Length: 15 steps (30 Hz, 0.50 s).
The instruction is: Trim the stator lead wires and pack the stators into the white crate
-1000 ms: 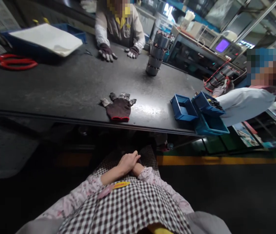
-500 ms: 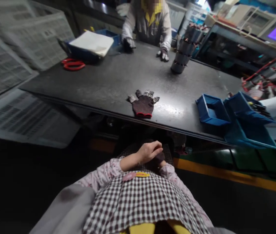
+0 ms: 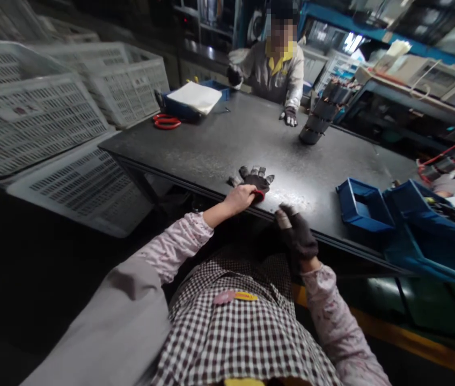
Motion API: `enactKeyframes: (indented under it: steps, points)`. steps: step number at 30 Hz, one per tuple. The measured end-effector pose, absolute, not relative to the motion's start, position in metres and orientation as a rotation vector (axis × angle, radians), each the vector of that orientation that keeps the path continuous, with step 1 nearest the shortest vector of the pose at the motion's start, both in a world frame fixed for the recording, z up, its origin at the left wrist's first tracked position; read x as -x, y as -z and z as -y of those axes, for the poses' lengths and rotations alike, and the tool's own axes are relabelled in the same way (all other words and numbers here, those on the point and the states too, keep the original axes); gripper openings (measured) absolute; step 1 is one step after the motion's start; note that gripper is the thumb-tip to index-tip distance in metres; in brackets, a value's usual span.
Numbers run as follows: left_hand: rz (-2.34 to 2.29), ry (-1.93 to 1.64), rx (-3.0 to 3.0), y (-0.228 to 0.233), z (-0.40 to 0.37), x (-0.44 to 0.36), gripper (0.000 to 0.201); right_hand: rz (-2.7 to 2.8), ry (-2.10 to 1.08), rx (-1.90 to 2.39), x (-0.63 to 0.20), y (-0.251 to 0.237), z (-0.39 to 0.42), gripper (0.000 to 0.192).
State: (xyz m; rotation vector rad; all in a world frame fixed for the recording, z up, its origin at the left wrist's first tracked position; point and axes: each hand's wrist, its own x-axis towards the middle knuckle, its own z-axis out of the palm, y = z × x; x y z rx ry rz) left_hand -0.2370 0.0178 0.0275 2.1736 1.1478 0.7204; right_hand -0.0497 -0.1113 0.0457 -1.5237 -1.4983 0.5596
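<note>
A dark work glove [image 3: 254, 180] with a red cuff lies flat near the front edge of the black table [image 3: 219, 150]. My bare left hand [image 3: 239, 199] rests at that cuff and pinches its red edge. My right hand [image 3: 295, 234] wears a matching dark glove and hovers just below the table's edge, fingers curled, holding nothing.
Two blue bins [image 3: 362, 206] sit at the table's right end. A stack of dark round parts [image 3: 321, 114] stands farther back. A person across the table rests a gloved hand [image 3: 290, 116] on it. Red scissors [image 3: 167, 121] and a blue tray [image 3: 189, 102] lie far left. White crates [image 3: 50, 107] are stacked left.
My left hand rose from my lap to the glove's cuff on the table. My right hand, now gloved, came up beside it. The view turned left.
</note>
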Motion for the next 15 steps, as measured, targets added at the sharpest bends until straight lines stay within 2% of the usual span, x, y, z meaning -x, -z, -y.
enactKeyframes:
  steps: [4, 8, 12, 15]
  points:
    - [-0.866, -0.809, -1.620, -0.008, 0.033, 0.224, 0.006, 1.468, -0.791, 1.525, 0.073, -0.022, 0.131, 0.052]
    - [-0.929, -0.883, -1.516, 0.016, 0.083, 0.227, 0.015, 1.381, -0.737, 1.636, 0.077, -0.001, 0.154, 0.048]
    - [-1.036, -1.125, -1.793, 0.026, 0.116, 0.234, 0.020, 1.375, -0.851, 1.637, 0.082, 0.023, 0.174, 0.038]
    - [-0.685, -1.350, -2.095, 0.029, 0.145, 0.232, 0.014, 1.170, -0.976, 1.519, 0.091, 0.042, 0.184, 0.029]
